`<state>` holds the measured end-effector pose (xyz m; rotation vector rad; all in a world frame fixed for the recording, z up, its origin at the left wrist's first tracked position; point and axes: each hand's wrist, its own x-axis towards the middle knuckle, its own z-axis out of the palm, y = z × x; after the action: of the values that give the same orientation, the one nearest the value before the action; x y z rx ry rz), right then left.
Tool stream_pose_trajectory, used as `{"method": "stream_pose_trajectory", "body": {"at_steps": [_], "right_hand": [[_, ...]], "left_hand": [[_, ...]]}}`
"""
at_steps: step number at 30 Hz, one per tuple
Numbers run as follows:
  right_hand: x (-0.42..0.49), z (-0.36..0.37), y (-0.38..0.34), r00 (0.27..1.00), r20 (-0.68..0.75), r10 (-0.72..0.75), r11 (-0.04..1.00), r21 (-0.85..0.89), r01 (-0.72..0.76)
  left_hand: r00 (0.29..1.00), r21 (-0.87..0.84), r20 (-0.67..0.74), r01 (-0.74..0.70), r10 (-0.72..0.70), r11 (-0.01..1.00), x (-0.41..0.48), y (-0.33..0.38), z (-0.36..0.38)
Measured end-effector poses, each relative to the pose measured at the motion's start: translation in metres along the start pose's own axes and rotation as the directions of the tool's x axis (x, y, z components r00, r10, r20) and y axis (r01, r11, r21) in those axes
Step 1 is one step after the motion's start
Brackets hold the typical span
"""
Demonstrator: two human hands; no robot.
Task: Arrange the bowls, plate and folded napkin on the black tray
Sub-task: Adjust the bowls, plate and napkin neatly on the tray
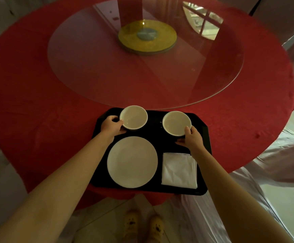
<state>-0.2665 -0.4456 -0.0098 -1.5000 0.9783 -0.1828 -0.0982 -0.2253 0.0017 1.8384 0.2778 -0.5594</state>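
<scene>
Left bowl (133,117): white, empty, at the tray's far left corner, its far rim overhanging the tray edge; gripped at its near-left rim by the left hand (111,126), thumb on the rim, fingers curled beneath. Right bowl (176,123): white, empty, far right part of the tray, apart from the left bowl; gripped at its near-right rim by the right hand (192,138), thumb on the rim, fingers under the side. Whether either bowl rests on the tray or is lifted cannot be told. Plate (132,162): white, round, flat on the tray, nearer than the left hand's grip, just beside the forearm. Napkin (179,170): white, folded square, nearer than the right hand's grip, right of the plate and apart from it. Tray (160,134): black, at the near edge of a round table (37,102) under red cloth. Glass turntable (107,67): beyond the tray, its rim just past the bowls.
</scene>
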Motion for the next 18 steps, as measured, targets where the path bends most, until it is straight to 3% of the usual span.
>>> {"method": "stream_pose_trajectory", "body": {"at_steps": [6, 8, 10, 11, 13, 15, 18], "right_hand": [[-0.007, 0.001, -0.010, 0.999, -0.007, 0.033, 0.999, -0.019, -0.033], [-0.022, -0.001, -0.012, 0.992, -0.118, -0.045, 0.986, -0.167, 0.025], [-0.048, -0.004, -0.001, 0.942, -0.199, -0.270, 0.894, -0.415, 0.169], [-0.064, -0.004, 0.009, 0.919, -0.154, -0.363, 0.820, -0.522, 0.236], [-0.094, 0.008, 0.029, 0.922, 0.038, -0.384, 0.709, -0.628, 0.321], [-0.111, 0.022, 0.044, 0.925, 0.215, -0.313, 0.633, -0.679, 0.372], [-0.115, 0.041, 0.048, 0.892, 0.285, -0.351, 0.503, -0.746, 0.436]], "left_hand": [[0.999, 0.080, -0.008, -0.032, 0.033, 0.996, -0.006, 0.001, -0.005], [0.989, 0.301, -0.051, -0.115, 0.136, 0.947, -0.016, -0.004, -0.015], [0.962, 0.559, -0.035, -0.206, 0.271, 0.803, -0.032, -0.022, -0.028], [0.952, 0.636, 0.014, -0.244, 0.305, 0.732, -0.041, -0.035, -0.033], [0.946, 0.707, 0.116, -0.293, 0.303, 0.644, -0.059, -0.060, -0.040], [0.940, 0.726, 0.161, -0.320, 0.301, 0.609, -0.067, -0.073, -0.044], [0.937, 0.713, 0.174, -0.332, 0.303, 0.618, -0.069, -0.077, -0.047]]}}
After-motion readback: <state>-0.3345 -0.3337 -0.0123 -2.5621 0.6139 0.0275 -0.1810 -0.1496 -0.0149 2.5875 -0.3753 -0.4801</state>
